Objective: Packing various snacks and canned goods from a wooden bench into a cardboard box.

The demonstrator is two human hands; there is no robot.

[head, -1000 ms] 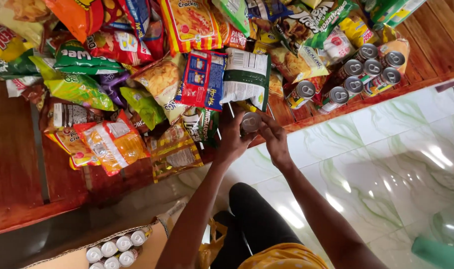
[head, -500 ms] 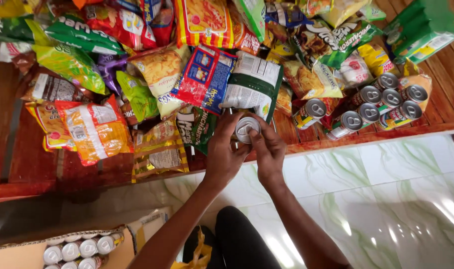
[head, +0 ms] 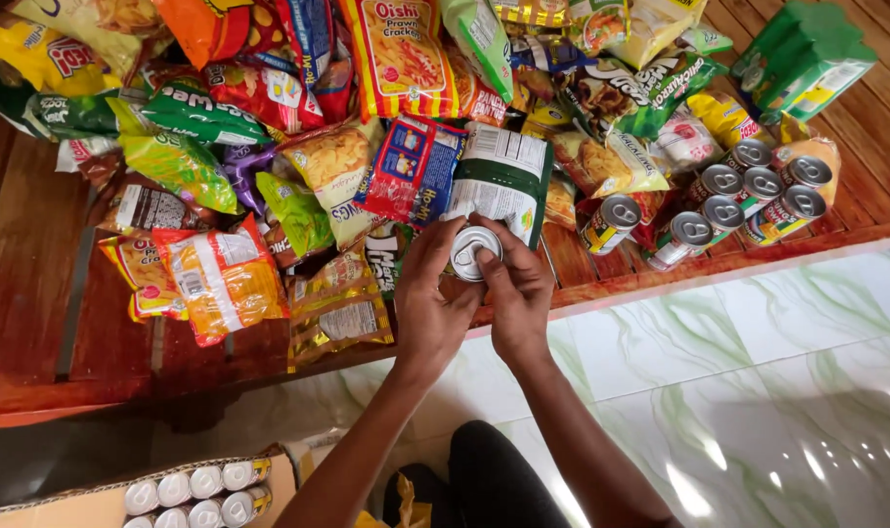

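Both my hands hold one small metal can [head: 475,252] with a silver pull-tab lid, above the front edge of a wooden table [head: 34,284]. My left hand [head: 433,298] wraps the can from the left side. My right hand [head: 516,293] grips it from the right, with fingers on the lid's rim. Behind the can lies a green-and-white snack bag [head: 503,176].
Many bright snack bags [head: 220,274] cover the table. Several similar cans [head: 748,200] stand at the right, near a green box [head: 802,59]. A cardboard carton of cans [head: 195,489] sits on the floor at lower left. Glossy marble tiles [head: 758,391] lie below.
The view has shifted and the hands with the can now sit nearer the middle of the frame. Both hands have closed more tightly around the can.
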